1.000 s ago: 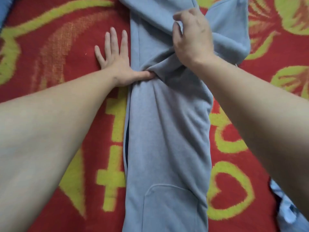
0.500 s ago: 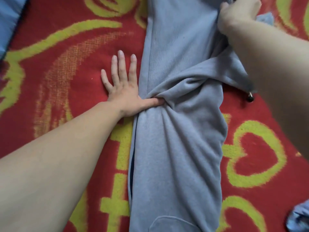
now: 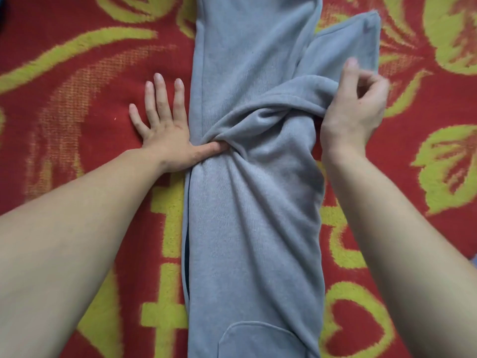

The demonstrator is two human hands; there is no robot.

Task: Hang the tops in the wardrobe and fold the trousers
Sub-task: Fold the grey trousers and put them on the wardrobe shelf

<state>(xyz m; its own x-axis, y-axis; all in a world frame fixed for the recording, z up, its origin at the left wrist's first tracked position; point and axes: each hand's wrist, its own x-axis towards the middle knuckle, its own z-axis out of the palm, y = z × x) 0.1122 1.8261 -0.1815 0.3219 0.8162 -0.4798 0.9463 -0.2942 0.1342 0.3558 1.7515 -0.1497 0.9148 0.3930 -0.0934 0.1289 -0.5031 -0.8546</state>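
Observation:
Grey trousers (image 3: 247,228) lie lengthwise on a red blanket, with a pocket seam at the near end. One part is folded across the middle, and its end (image 3: 356,37) lies flat at the upper right. My left hand (image 3: 165,130) rests flat on the blanket beside the trousers' left edge, its thumb tucked under the fold. At the right edge of the fold is my right hand (image 3: 353,109). Its heel touches the cloth, its fingers are loosely curled and blurred, and nothing shows between them.
The red blanket (image 3: 77,104) with yellow patterns covers the whole surface under the trousers. A sliver of pale blue cloth (image 3: 474,262) shows at the right edge.
My right hand let go of the folded part, which now lies at the upper right, and came back to the fold's right edge. My left hand stayed in place.

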